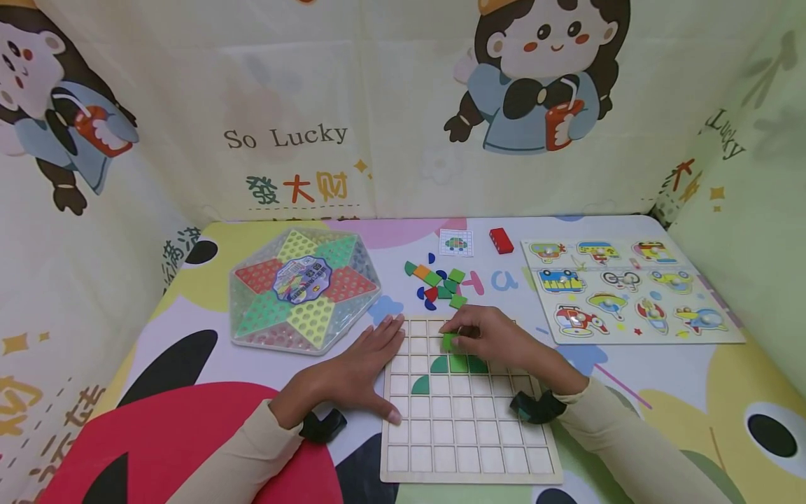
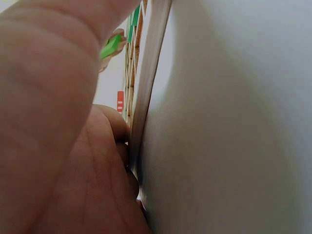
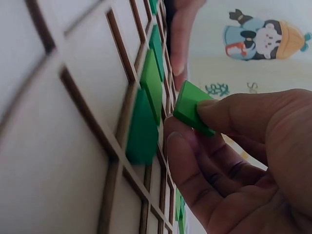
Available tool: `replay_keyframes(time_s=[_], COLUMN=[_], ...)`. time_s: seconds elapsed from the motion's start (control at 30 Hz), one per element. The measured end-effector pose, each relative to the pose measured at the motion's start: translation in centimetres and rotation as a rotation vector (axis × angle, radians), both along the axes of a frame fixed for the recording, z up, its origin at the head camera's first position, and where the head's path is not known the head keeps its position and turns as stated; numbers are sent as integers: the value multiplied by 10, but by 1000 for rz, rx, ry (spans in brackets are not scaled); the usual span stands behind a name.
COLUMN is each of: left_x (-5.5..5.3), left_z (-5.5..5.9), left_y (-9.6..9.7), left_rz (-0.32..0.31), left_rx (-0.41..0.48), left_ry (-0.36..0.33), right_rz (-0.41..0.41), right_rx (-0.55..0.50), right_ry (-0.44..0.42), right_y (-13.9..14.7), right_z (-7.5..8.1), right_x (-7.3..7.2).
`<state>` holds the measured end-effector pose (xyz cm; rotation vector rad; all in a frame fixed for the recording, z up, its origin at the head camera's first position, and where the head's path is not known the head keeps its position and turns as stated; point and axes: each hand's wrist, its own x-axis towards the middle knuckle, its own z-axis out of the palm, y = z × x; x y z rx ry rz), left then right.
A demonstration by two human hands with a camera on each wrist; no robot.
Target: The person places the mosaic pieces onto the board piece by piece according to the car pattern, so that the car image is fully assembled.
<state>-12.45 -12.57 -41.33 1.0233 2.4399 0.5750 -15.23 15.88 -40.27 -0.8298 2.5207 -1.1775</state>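
Observation:
A light green square tile [image 3: 191, 108] is pinched between the thumb and fingers of my right hand [image 1: 494, 339], just over the upper part of a wooden grid board [image 1: 472, 458]. Below it in the grid lie another light green square [image 1: 458, 363], a dark green rounded piece [image 1: 439, 365] to its left and a dark green piece [image 1: 478, 366] to its right. One row lower and further left sits a dark green quarter-round [image 1: 420, 385]. My left hand [image 1: 355, 371] rests at the board's left edge, fingers extended; the left wrist view shows its palm beside the board's side.
Beyond the board lies a loose pile of green, blue, red and orange pieces [image 1: 441, 285]. Behind it are a pattern card [image 1: 456, 243] and a red block [image 1: 501, 241]. A hexagonal marble game board [image 1: 252, 332] lies left, a vehicle picture puzzle [image 1: 636, 294] right.

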Motion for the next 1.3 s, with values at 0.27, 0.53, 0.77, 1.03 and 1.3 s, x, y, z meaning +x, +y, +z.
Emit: replay_keyframes(time_s=[0.27, 0.53, 0.77, 1.03, 1.3], left_x=[0, 1, 1, 1, 1], left_z=[0, 1, -1, -3, -3], left_y=[0, 0, -1, -1, 0], left_rz=[4, 3, 2, 5, 6], left_rx=[1, -6, -6, 2, 4], left_ry=[-7, 0, 10, 9, 14], right_rz=[22, 68, 106, 137, 148], right_rx=[-2, -24, -25, 23, 50], right_ry=[-9, -15, -25, -95, -97], right_y=[-2, -6, -9, -16, -14], right_z=[2, 4, 5, 9, 4], right_x=[6, 13, 19, 27, 28])
